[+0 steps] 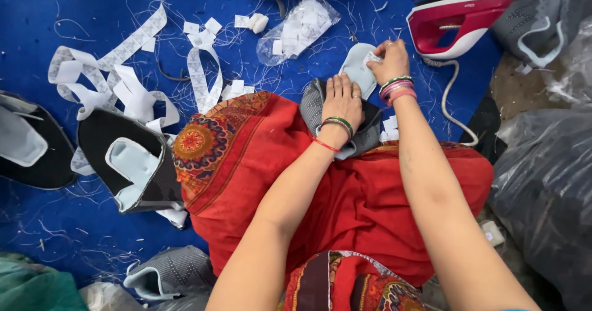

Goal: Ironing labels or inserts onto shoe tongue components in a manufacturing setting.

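Bright, even light from above; colours are saturated and shadows soft and short. Focus is sharp at the centre, with wide-angle stretching and slight blur towards the edges.

So the left hand [343,99] lies flat, palm down, on a grey shoe upper [314,104] spread over the lap, on the red cloth [370,206]. The right hand [390,59], just beside it, pinches a small white label [372,57] against the pale blue tongue piece [356,69] sticking out from under the left hand. Just past the right hand sits a red and white iron [459,24], cord [453,104] trailing down beside the wrist. Well off past the left hand: white paper strips [132,95], a black upper with pale lining [132,160], and a clear bag of labels [299,27] on the blue floor [37,15].
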